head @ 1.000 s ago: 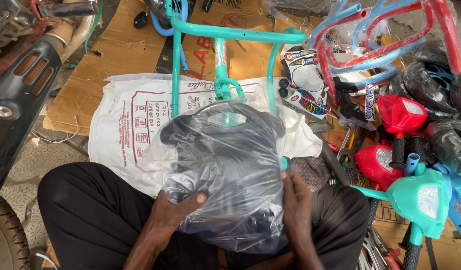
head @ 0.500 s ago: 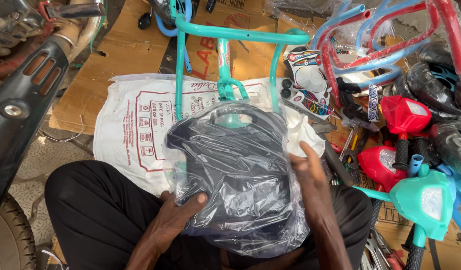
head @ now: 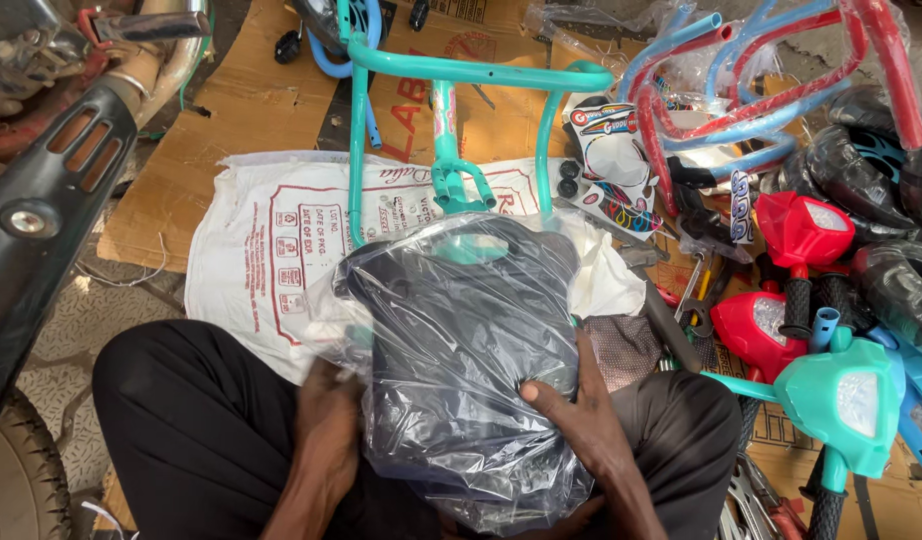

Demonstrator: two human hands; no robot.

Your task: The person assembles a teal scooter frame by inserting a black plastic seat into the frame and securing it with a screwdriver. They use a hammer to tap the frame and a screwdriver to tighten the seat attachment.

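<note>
bagged black seat (head: 461, 350), long axis pointing away

legs: covered in plain black trousers, loose matte fabric with soft folds at the knees
left hand (head: 331, 425): bare, no glove, ring or watch visible
right hand (head: 579, 412): bare, no glove, short nails
forearms: bare as far as they show near the bottom edge; no sleeve cuff in view
</note>
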